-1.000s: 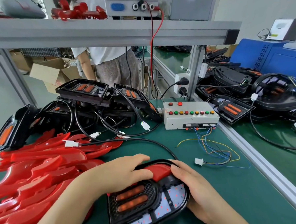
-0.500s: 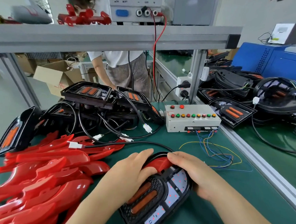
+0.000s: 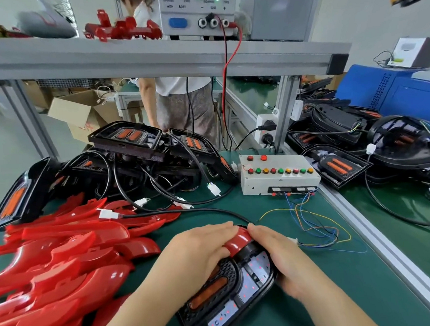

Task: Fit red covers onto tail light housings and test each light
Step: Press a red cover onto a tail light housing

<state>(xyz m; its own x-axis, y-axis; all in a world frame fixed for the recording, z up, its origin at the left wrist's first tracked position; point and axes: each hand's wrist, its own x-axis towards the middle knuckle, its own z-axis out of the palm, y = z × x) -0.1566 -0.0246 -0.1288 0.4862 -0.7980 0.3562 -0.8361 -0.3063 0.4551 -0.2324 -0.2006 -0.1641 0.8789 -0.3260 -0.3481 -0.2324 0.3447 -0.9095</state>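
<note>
A black tail light housing (image 3: 230,294) with orange reflectors lies on the green mat in front of me, tilted to the right. A curved red cover (image 3: 238,242) sits along its far edge. My left hand (image 3: 201,253) lies flat over the cover's left part and presses down on it. My right hand (image 3: 278,256) wraps the housing's right rim, fingertips on the cover's right end. The housing's black cable (image 3: 186,211) runs off to the left, ending in a white plug.
Several loose red covers (image 3: 65,265) are heaped at the left. Bare black housings (image 3: 138,152) pile up behind them. A white test box (image 3: 277,174) with coloured buttons and trailing wires stands at centre right. Another person stands beyond the bench. An aluminium rail (image 3: 377,234) borders the right.
The housing has turned clockwise and shifted slightly away from me. Both hands moved with it, staying on the red cover. The camera tipped upward.
</note>
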